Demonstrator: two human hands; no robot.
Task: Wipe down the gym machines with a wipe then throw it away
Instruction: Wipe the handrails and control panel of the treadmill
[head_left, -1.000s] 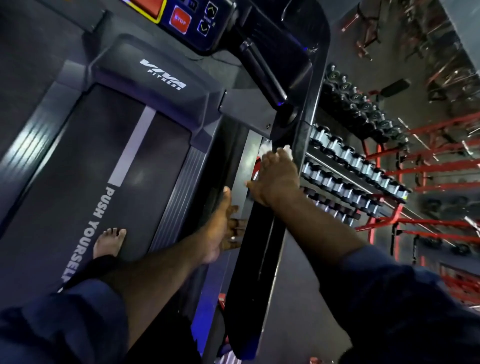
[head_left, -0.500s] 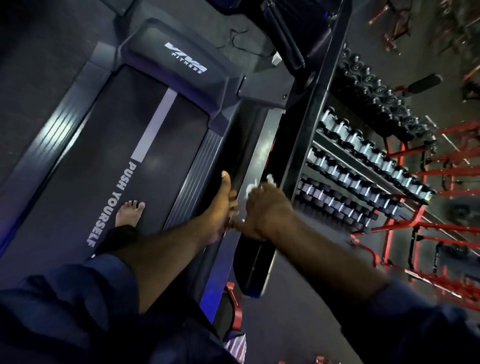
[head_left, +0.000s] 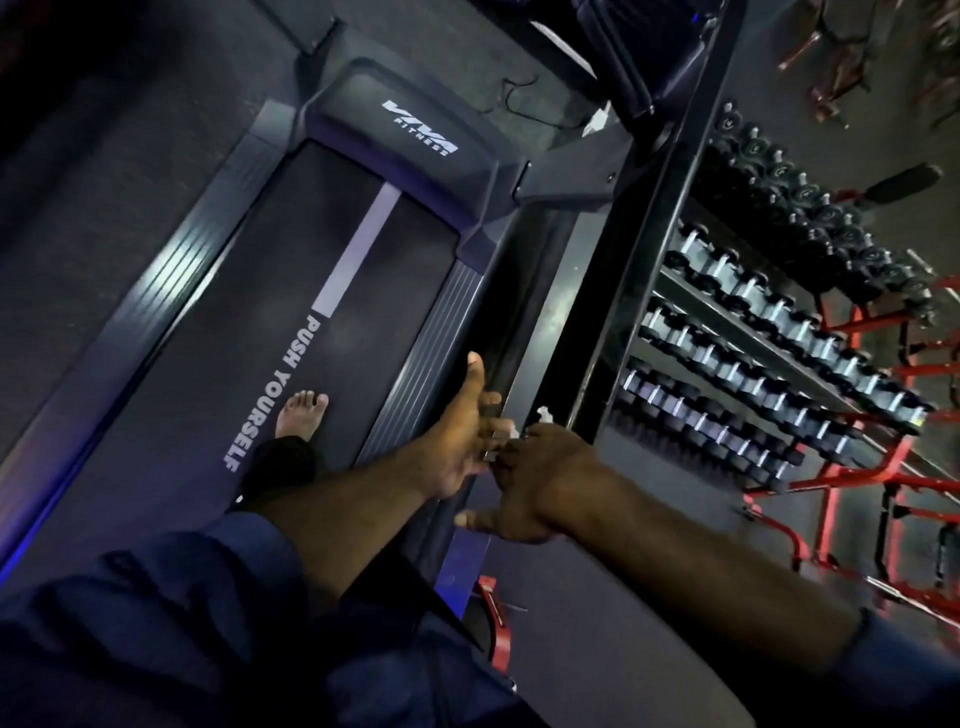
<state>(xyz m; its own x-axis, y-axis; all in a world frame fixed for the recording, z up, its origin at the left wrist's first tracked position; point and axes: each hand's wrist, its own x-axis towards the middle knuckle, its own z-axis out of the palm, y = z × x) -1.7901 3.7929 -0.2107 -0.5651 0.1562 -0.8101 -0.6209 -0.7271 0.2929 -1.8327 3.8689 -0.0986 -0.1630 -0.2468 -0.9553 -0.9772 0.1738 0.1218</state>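
Beside treadmill rail (head_left: 639, 280), wipe (head_left: 544, 415) is grasped in right grip (head_left: 540, 478), fingers curled round it; only white tip is seen. Left grip (head_left: 457, 441) is released, fingers straight, touching right one. Wiping is judged under way; other machines and throwing away are left.

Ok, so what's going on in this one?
A person stands barefoot on a treadmill, one foot on the belt, looking down at their hands. The right hand is curled round a white wipe at the near end of the machine's side rail. The left hand reaches in beside it, fingers open and meeting the right hand's. Whether it touches the wipe is unclear. A dumbbell rack stands off to the right.
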